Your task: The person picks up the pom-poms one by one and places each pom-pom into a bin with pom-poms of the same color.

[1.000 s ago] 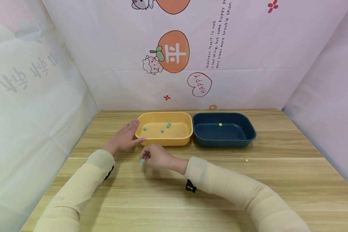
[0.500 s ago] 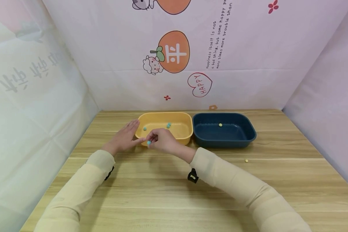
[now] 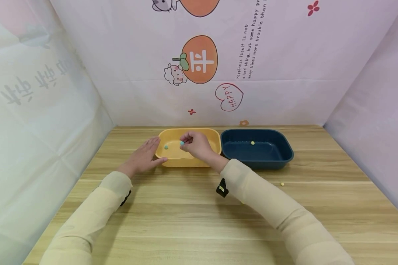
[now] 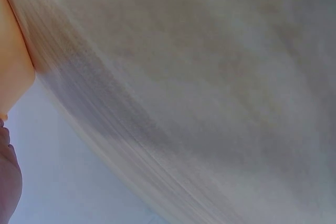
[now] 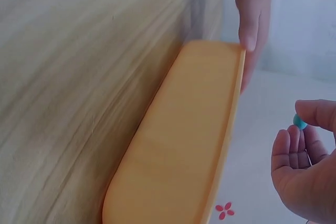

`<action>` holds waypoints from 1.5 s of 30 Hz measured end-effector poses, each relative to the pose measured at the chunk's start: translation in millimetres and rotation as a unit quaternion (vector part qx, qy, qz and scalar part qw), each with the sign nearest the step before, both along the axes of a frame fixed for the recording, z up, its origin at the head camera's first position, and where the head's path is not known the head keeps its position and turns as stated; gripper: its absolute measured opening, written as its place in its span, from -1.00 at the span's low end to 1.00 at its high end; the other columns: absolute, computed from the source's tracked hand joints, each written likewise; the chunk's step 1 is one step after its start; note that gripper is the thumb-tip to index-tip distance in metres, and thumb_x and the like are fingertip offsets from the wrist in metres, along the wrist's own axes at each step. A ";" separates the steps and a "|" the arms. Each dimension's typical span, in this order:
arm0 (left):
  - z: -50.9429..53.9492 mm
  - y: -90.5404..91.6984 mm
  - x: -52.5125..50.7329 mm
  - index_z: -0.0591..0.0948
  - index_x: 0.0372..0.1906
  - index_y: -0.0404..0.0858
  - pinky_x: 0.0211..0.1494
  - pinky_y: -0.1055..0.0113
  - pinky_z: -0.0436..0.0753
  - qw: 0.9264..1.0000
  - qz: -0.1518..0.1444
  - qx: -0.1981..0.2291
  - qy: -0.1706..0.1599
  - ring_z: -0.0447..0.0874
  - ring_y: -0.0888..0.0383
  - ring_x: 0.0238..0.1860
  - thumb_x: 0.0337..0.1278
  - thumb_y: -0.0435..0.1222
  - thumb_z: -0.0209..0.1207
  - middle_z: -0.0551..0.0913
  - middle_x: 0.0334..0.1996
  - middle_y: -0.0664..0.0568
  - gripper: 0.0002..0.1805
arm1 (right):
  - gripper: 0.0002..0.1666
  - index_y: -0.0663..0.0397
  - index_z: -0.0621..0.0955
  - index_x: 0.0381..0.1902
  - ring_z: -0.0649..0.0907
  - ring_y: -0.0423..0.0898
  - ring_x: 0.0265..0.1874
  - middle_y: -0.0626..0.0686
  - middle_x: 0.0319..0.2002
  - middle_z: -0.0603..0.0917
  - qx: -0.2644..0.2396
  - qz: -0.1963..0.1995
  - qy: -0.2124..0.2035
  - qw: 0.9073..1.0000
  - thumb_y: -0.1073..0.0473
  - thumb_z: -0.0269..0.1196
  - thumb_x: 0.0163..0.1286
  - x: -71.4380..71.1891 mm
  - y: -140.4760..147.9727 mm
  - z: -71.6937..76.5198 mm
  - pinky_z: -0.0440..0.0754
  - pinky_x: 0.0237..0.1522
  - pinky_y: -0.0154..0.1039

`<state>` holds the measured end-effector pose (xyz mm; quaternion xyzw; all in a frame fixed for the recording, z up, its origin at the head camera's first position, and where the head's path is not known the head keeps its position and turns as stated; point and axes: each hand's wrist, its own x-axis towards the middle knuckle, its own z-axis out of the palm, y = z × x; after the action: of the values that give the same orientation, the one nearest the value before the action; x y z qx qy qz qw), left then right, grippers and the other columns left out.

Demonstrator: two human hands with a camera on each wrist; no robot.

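Turquoise bead (image 3: 182,143), pinched between the thumb and fingertips of the right hand (image 3: 199,145), held above the yellow tub (image 3: 185,162) toward the far edge of the wooden desk (image 3: 172,235). The left hand (image 3: 142,156) rests with fingers extended along the tub's left end, its thumb at the near left corner of the rim. A second turquoise bead (image 3: 166,147) lies inside, near that end; the right hand screens part of the tub floor. Just beside, on the right, the navy tub (image 3: 257,164) contains a pale yellow bead (image 3: 252,143); a loose yellow bead (image 3: 282,184) lies on the desk before its near right corner. Step in hand, as judged: depositing the held bead in the yellow tub. The next move would call for slight lowering, then parting thumb and fingertips.
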<state>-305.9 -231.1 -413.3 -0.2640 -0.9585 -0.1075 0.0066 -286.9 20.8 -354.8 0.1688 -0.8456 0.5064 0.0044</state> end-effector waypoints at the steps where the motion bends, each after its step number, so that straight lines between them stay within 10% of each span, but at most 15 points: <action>1: 0.7 0.5 0.5 -0.15 0.52 -0.41 0.51 0.07 -0.17 1.000 0.000 0.000 -0.001 -0.28 -0.06 0.52 0.30 0.33 -0.16 -0.15 0.53 -0.24 0.07 | -0.83 0.20 0.64 -0.18 0.61 -0.07 -0.28 0.04 -0.28 0.63 -0.002 -0.004 0.002 1.000 0.32 0.35 0.27 -2.2 0.5 -0.4 0.63 -0.27 -0.31; 26: 1.1 0.9 0.0 -0.13 0.52 -0.42 0.51 0.08 -0.17 1.000 -0.002 -0.002 0.006 -0.26 -0.07 0.52 0.29 0.34 -0.18 -0.14 0.53 -0.23 0.08 | -0.82 0.24 0.64 -0.15 0.59 -0.04 -0.25 0.07 -0.25 0.63 0.008 -0.081 -0.020 0.996 0.35 0.32 0.27 -41.0 1.1 -16.6 0.61 -0.22 -0.28; 45: -0.5 0.0 -0.6 -0.12 0.51 -0.44 0.51 0.07 -0.17 1.000 -0.004 -0.003 0.006 -0.27 -0.07 0.52 0.30 0.33 -0.18 -0.14 0.52 -0.25 0.07 | -0.77 0.30 0.63 -0.10 0.61 -0.03 -0.25 0.09 -0.24 0.61 0.016 -0.086 -0.023 0.996 0.36 0.31 0.27 -44.5 1.6 -23.0 0.64 -0.23 -0.27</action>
<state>-306.5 -231.1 -413.8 -0.2688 -0.9576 -0.1034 0.0109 -331.5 22.4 -377.8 0.0843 -0.8647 0.4945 0.0260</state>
